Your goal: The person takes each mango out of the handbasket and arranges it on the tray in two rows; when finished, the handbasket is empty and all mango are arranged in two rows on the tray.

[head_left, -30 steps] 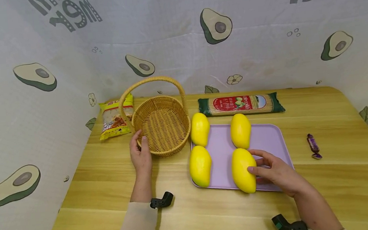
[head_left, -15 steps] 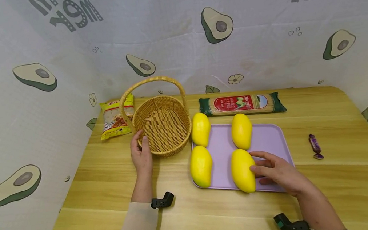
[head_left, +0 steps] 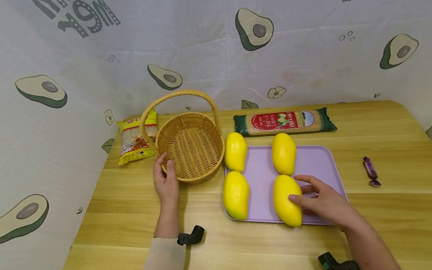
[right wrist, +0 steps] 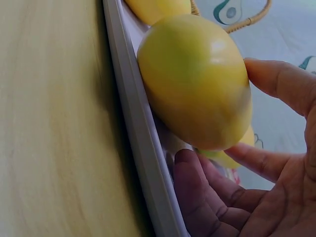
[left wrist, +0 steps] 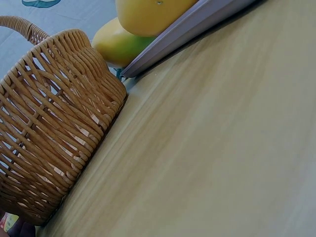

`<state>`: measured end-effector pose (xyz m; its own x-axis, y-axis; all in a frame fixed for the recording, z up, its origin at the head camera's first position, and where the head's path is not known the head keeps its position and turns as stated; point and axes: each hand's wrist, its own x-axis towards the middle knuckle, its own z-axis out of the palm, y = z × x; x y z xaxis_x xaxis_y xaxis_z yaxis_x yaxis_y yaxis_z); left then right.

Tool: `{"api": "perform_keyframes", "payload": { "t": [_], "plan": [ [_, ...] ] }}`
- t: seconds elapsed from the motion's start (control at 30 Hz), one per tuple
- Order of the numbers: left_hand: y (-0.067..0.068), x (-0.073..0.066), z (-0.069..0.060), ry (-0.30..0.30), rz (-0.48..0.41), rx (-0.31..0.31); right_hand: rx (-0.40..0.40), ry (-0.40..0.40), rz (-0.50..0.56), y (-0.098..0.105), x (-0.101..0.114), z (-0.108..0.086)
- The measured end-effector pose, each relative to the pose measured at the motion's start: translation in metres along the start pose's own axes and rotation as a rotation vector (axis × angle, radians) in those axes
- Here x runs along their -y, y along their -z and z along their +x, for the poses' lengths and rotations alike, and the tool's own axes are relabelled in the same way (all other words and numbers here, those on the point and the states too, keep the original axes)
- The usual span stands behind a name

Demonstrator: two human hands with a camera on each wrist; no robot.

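Note:
My left hand [head_left: 166, 184] is at the near left rim of a wicker basket [head_left: 194, 177] with a tall arched handle, gripping it with fingers and thumb. In the left wrist view the basket's woven side [left wrist: 59, 118] shows, while the hand is almost wholly out of sight. My right hand [head_left: 326, 200] holds the near right mango [head_left: 286, 201], thumb on top and fingers at its right side. That mango [right wrist: 195, 81] rests on a lilac tray [head_left: 258, 182]. More mangoes lie there: one behind it [head_left: 283, 154] and two along the left edge [head_left: 236, 195].
Behind the tray lies a long pack of noodles [head_left: 284, 122]. A yellow food packet [head_left: 135, 142] stands left of the basket. A purple wrapped candy [head_left: 371, 172] lies right of the tray. An avocado-patterned cloth [head_left: 208, 45] borders the wooden table [head_left: 230, 258].
The mango at my right hand shifted slightly left, then back right, with the hand moving a little over it. My left hand and the basket have stayed put.

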<state>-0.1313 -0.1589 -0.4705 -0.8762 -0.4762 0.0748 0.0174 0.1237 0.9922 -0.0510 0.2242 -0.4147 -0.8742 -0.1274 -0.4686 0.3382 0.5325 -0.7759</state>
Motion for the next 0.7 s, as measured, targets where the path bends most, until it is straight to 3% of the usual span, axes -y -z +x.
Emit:
{"api": "perform_keyframes", "payload": {
  "t": [0.53, 0.7],
  "plan": [
    [0.0006, -0.0011, -0.0013, 0.005, 0.002, 0.013, 0.029, 0.04, 0.053, 0.0082, -0.0055, 0.001],
    [0.0007, -0.0025, -0.0009, -0.002, 0.005, 0.004, 0.033, 0.046, 0.021, 0.0092, -0.0044, 0.0006]
  ]
}}
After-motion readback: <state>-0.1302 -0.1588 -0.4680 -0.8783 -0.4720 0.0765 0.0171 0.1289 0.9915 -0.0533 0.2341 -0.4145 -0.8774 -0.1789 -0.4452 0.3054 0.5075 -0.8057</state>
